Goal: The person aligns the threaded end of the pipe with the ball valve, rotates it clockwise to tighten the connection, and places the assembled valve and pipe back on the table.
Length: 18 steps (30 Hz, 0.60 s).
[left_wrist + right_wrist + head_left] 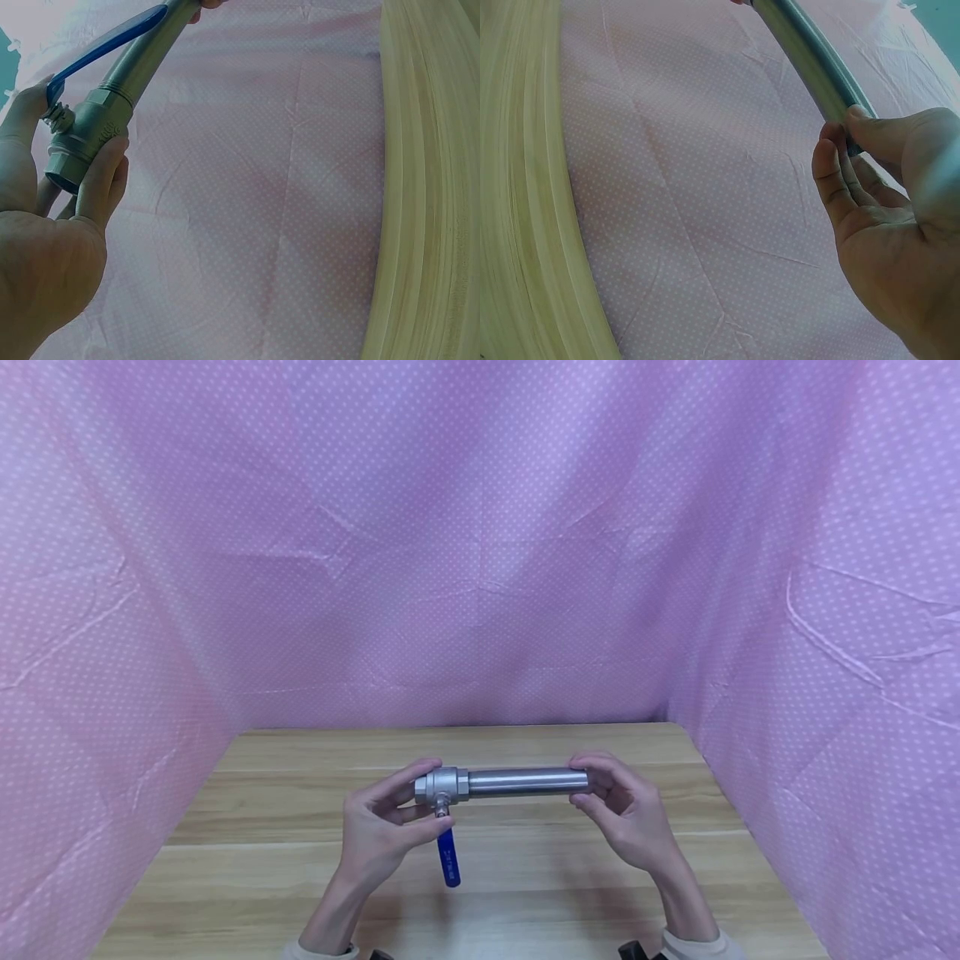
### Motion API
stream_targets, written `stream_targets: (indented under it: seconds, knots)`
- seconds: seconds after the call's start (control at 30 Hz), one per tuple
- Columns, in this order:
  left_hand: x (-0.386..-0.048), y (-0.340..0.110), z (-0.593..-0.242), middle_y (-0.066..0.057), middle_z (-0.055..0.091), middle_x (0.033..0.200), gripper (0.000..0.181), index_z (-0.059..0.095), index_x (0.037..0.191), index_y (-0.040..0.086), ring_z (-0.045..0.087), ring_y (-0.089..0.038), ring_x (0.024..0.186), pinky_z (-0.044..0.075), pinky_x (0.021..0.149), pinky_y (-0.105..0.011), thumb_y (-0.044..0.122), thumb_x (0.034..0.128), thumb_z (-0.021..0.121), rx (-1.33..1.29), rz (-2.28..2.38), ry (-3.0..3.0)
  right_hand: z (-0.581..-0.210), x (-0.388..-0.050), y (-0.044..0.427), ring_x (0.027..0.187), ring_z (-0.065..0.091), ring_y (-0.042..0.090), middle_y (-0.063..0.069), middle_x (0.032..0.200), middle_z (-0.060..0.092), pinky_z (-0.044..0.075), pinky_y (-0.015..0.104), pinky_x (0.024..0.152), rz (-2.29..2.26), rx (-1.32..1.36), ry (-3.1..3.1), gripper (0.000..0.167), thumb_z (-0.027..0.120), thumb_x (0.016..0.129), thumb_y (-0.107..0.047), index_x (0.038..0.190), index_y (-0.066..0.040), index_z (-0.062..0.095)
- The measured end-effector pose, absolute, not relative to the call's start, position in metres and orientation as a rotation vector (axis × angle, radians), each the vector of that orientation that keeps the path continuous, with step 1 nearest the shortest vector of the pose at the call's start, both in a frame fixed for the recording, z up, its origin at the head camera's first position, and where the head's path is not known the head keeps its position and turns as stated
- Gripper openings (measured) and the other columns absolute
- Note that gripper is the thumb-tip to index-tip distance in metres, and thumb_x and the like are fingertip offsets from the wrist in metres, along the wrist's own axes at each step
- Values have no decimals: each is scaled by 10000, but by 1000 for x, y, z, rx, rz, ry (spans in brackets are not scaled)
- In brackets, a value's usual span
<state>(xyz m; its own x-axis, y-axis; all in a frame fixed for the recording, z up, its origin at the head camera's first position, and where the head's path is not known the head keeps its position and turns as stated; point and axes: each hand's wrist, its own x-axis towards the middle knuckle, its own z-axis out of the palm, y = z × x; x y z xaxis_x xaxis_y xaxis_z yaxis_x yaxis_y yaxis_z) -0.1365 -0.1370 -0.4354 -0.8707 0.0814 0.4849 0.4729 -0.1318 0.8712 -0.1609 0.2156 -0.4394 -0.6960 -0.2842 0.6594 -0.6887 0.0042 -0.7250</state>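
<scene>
A steel ball valve (442,786) with a blue lever handle (448,858) is joined at its right side to a straight metal pipe (525,782). Both are held level above the table in the head view. My left hand (375,828) grips the valve, fingers behind its body and thumb at the base of the handle. At the pipe's free right end, my right hand (626,814) pinches it between thumb and fingers. The valve's open hexagonal end (66,171) faces the left palm in the left wrist view. Threads inside the joint are hidden.
A wood-grain table (510,885) lies below the hands. Pink dotted cloth (480,568) hangs behind it and along both sides. Dark objects (633,950) show partly at the bottom edge of the head view, near the sleeve cuffs.
</scene>
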Motion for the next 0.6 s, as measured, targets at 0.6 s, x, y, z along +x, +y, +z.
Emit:
stream_targets:
  seconds: [0.6]
  knots:
    - [-136,-136,-433,-42,813,1408,693,699,1394,-136,829,-165,1200,735,991,-393,-223,739,909,-609,-2068,-1875,-439,-161,216,1161,780,48,-14,1399,751,736,210,908,1787,985,-1981,578,697,883,329,1430,176,586]
